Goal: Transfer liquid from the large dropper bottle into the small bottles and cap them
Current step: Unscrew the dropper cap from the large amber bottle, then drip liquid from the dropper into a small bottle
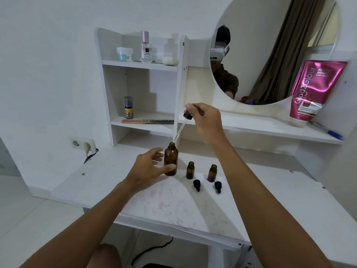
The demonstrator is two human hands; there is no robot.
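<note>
Large dropper bottle (171,161): amber glass, upright on the white desk (270,190), mouth uncapped; liquid level cannot be made out through the dark glass.
Left hand (147,167): thumb against the bottle's lower wall, fingers loosely curled just beside its far side; a light steadying hold, not clenched.
Right hand (206,118): pinching the black bulb of the dropper (183,122), raised above the bottle.
Dropper pipette: clear, slanted down-left, tip just above the bottle mouth; contents cannot be told.
Small bottles (190,170) (212,173): two, amber, upright, open, right of the large bottle; fill not discernible.
Small caps (196,185) (218,186): two black dropper caps lying on the desk, one before each small bottle.
</note>
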